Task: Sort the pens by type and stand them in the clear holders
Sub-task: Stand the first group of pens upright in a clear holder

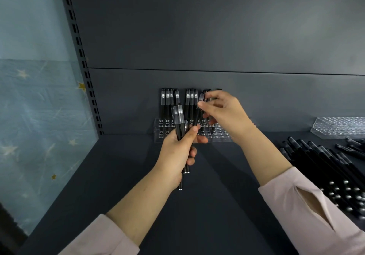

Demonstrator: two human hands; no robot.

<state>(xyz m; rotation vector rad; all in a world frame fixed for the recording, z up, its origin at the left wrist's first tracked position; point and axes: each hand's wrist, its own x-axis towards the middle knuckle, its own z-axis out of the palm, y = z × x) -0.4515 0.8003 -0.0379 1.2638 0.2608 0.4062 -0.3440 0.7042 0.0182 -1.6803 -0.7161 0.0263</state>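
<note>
Dark shelf (217, 205): right hand (223, 114) pinches one pen (196, 118), cap up, axis near upright, over the clear holder (219, 136); left hand (177, 152) grips spare pens (180, 122).

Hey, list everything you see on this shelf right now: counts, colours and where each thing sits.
clear plastic pen holder: one, transparent, back of shelf, centre
standing black pens with clear caps: at least seven, black, in that holder
loose black pens: many, black, heaped at right
clear textured tray: one, transparent, far right, back
dark grey metal shelf: one, grey, under everything
blue star-patterned wall: one, blue, left
left hand: one, grips bundle of black pens
right hand: one, pinches single black pen by the holder
</note>
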